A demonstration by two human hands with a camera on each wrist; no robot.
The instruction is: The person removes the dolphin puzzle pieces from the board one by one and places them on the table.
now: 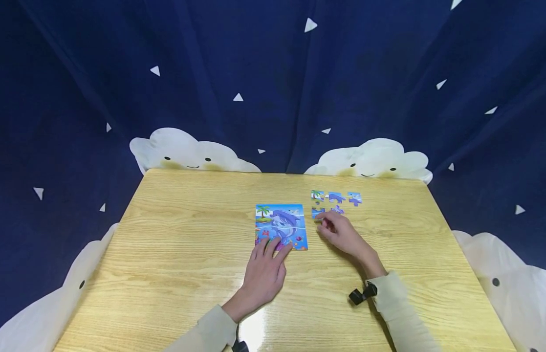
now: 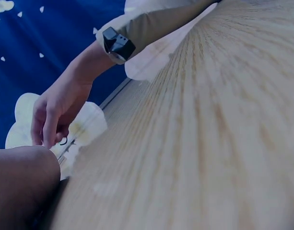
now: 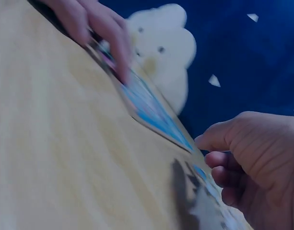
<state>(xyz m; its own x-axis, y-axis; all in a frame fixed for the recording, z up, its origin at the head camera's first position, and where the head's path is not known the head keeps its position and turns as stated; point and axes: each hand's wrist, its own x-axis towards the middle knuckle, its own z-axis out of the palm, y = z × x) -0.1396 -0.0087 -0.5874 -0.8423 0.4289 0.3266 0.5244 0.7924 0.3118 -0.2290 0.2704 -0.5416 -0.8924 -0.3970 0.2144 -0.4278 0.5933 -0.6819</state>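
Note:
My left hand (image 1: 265, 274) rests on the lower part of a square dolphin picture (image 1: 283, 222), its fingers spread over the card. To the right of that card, my right hand (image 1: 343, 236) hovers low with its fingers bent, its fingertips close to a small blue jigsaw piece (image 1: 316, 213). Whether they touch or pinch that piece is hidden. Another jigsaw piece (image 1: 338, 209) lies just beyond the hand. In the right wrist view the card (image 3: 154, 112) lies flat under the left fingers, and the curled right fingers (image 3: 228, 177) show above the pieces.
Above the right hand lies a row of jigsaw pieces: one with a palm tree (image 1: 317, 195), one with a dolphin (image 1: 336, 197) and a third one (image 1: 355, 198). Everything sits on a light wooden table (image 1: 180, 230). A dark blue curtain (image 1: 273, 73) hangs behind it.

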